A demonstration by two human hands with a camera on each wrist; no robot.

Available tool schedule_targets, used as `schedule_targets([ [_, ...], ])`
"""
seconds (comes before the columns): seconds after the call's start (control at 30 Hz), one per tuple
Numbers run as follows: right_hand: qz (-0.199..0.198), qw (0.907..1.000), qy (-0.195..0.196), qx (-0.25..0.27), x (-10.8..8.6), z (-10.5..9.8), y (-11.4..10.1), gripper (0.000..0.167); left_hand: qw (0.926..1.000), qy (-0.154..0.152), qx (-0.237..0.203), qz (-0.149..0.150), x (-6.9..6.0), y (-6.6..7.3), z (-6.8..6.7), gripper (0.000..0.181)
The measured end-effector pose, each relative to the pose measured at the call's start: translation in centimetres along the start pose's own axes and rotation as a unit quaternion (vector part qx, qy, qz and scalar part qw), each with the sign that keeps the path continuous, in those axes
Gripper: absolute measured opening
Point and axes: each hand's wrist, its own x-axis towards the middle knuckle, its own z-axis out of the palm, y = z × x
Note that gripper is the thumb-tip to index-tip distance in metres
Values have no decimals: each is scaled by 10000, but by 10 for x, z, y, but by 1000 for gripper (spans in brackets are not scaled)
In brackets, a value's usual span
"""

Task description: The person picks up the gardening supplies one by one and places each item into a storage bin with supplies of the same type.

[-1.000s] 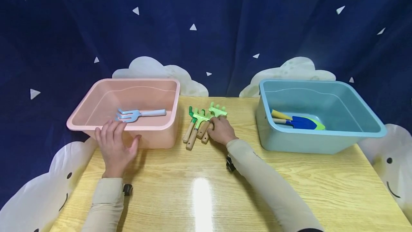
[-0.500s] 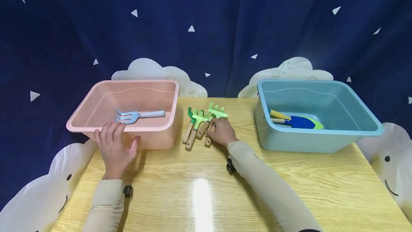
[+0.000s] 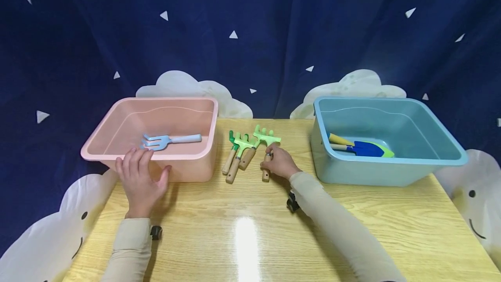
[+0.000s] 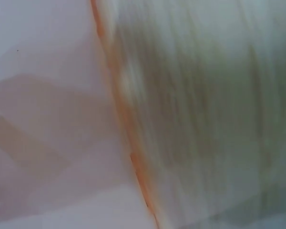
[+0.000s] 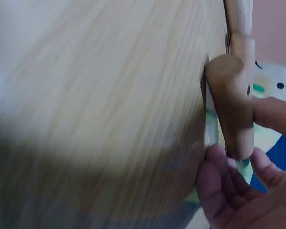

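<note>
My right hand pinches a wooden-handled tool near the top of its handle, at the right side of a small pile. In the right wrist view the fingers of my right hand close round the neck end of the wooden handle. The tool's light green head lies by or over another light green rake; which head belongs to it is unclear. My left hand rests on the front rim of the pink bin, fingers over the edge. Inside lies a light blue fork.
More tools with wooden handles, a light green rake and a dark green one, lie between the bins. The blue bin at right holds a blue trowel and a yellow handle.
My right hand has moved to the right, drawing the wooden-handled tool away from the pile and turning its handle more upright in the head view. My left hand has stayed on the pink rim.
</note>
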Motion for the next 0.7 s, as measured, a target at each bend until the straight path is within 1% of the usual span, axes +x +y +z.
schedule_targets([
  [0.13,142,9997,72,162,-4,-8,15,36,9999,66,-84,-60,0,2,1,53],
  [0.2,185,9997,92,114,-6,-11,20,38,9999,55,-96,-108,0,2,2,53],
  [0.3,129,9999,-34,88,-7,-15,22,40,9999,47,-74,-124,0,2,1,53],
  [0.4,76,9997,-218,84,-9,-18,20,33,9999,53,-55,-107,0,2,2,53],
  [0.47,139,9995,-278,50,-12,-19,19,27,9999,55,-50,-79,0,2,2,53],
  [0.57,198,9996,-88,-158,-16,-21,20,28,10000,47,-63,-38,0,3,3,53],
  [0.7,-107,9969,477,-620,-21,-24,21,28,9999,61,-79,-47,0,2,2,53],
])
